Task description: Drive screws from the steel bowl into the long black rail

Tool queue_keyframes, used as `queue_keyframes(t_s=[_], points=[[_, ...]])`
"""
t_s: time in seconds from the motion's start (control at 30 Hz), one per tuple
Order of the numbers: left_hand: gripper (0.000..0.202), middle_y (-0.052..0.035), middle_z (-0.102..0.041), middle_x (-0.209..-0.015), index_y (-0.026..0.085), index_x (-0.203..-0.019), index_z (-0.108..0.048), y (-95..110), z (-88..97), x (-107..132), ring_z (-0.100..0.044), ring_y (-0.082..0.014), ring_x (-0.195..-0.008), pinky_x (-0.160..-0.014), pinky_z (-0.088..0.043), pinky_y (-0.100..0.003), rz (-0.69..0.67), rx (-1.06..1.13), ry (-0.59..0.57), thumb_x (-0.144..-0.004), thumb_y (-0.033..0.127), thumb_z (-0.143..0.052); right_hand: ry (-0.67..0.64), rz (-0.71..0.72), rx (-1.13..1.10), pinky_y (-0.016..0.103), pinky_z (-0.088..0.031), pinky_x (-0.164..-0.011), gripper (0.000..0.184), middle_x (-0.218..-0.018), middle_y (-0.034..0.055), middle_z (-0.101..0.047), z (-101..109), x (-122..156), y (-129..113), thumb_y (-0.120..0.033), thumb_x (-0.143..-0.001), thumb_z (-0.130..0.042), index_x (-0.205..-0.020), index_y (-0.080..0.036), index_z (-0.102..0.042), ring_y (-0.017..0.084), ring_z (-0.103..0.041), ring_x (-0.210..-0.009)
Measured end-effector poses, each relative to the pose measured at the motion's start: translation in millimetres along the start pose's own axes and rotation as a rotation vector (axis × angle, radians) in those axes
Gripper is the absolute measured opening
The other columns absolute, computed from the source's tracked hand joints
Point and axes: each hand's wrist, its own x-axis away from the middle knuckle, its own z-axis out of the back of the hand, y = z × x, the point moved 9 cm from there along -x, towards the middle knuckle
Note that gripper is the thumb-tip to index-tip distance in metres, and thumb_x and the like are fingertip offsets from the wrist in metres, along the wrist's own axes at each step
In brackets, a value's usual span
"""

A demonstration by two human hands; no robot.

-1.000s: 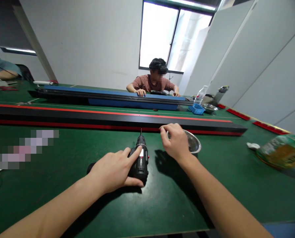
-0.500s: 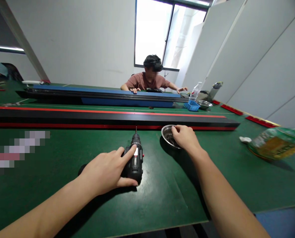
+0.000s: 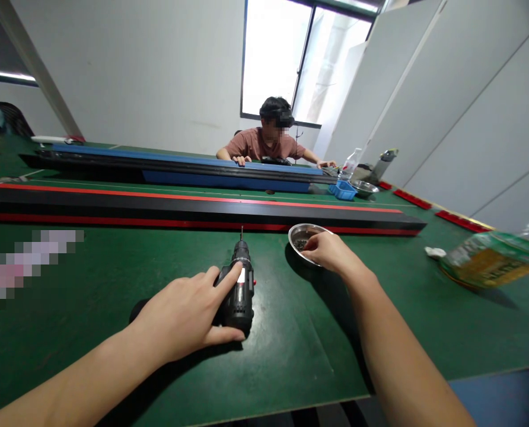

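Note:
My left hand [image 3: 184, 314] is wrapped round a black cordless drill [image 3: 240, 299] lying on its side on the green table, its bit pointing away from me. The index finger stretches along the drill's body. My right hand [image 3: 329, 252] reaches into a round metal bowl [image 3: 295, 249] holding small dark pieces, perhaps screws. Its fingers are pinched together at the bowl's bottom; what they hold, if anything, is hidden. Just beyond the drill and bowl lies a long black bar with red edges [image 3: 193, 208], running across the table.
A long blue and black bar [image 3: 179, 168] lies farther back, with a co-worker [image 3: 264, 142] behind it. At the far right stand a blue plastic basket [image 3: 343, 190], a second metal bowl [image 3: 366, 188] and a clear bottle [image 3: 350, 165]. A big plastic jar [image 3: 491, 261] lies at right.
My right hand has dipped lower and nearer me inside the bowl. The left hand keeps its hold on the drill. The view has shifted slightly.

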Motion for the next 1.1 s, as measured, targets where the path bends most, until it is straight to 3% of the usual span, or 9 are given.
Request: queue_keyframes(t_s=[0.27,0.43,0.63,0.93,1.03,1.1], points=[[0.101,-0.0158,-0.063,-0.120,0.025,-0.164,-0.009,0,-0.7,1,-0.070,-0.0332,-0.086,-0.074,-0.059,-0.046,-0.003,-0.006,0.014,-0.086,0.080,-0.043,0.064,-0.004,0.021,0.027,-0.044,-0.065,0.012,-0.079,0.0056,-0.076,3,-2,-1,-0.018,-0.079,-0.069,-0.078,-0.021,-0.080,0.019,-0.069,-0.072],[0.099,-0.0177,-0.062,-0.123,0.022,-0.163,-0.013,0,-0.6,0,-0.071,-0.0339,-0.088,-0.076,-0.059,-0.047,0.001,-0.009,0.018,-0.087,0.080,-0.041,0.168,-0.016,0.055,0.029,-0.046,-0.073,0.015,-0.092,0.0096,-0.078,11,-5,0,-0.022,-0.086,-0.066,-0.087,-0.021,-0.081,0.022,-0.071,-0.084],[0.100,-0.0183,-0.062,-0.123,0.021,-0.163,-0.013,3,-1.3,1,-0.070,-0.0342,-0.089,-0.077,-0.059,-0.048,-0.012,-0.005,0.024,-0.087,0.080,-0.042,0.183,-0.044,0.062,0.030,-0.046,-0.076,0.019,-0.093,0.0109,-0.078,11,-8,6,-0.024,-0.091,-0.061,-0.091,-0.021,-0.080,0.023,-0.072,-0.087],[0.101,-0.0160,-0.063,-0.118,0.022,-0.163,-0.012,8,0.2,3,-0.069,-0.0332,-0.089,-0.077,-0.058,-0.047,-0.019,0.015,0.022,-0.087,0.079,-0.044,0.317,-0.082,-0.107,0.029,-0.047,-0.076,0.017,-0.093,0.0103,-0.078,25,-4,9,-0.030,-0.091,-0.067,-0.093,-0.019,-0.081,0.022,-0.071,-0.085],[0.100,-0.0157,-0.063,-0.118,0.022,-0.163,-0.012,9,2.0,4,-0.069,-0.0328,-0.090,-0.078,-0.058,-0.046,-0.019,0.026,0.017,-0.087,0.078,-0.045,0.442,-0.022,-0.165,0.030,-0.047,-0.078,0.018,-0.092,0.0094,-0.077,38,4,-4,-0.031,-0.092,-0.066,-0.092,-0.018,-0.079,0.022,-0.070,-0.084],[0.100,-0.0159,-0.063,-0.118,0.022,-0.163,-0.014,10,2.9,5,-0.069,-0.0329,-0.091,-0.079,-0.058,-0.046,-0.022,0.036,0.009,-0.087,0.077,-0.046,0.545,0.092,-0.217,0.030,-0.048,-0.080,0.020,-0.093,0.0096,-0.077,45,13,-27,-0.031,-0.094,-0.063,-0.093,-0.017,-0.077,0.021,-0.069,-0.083]])
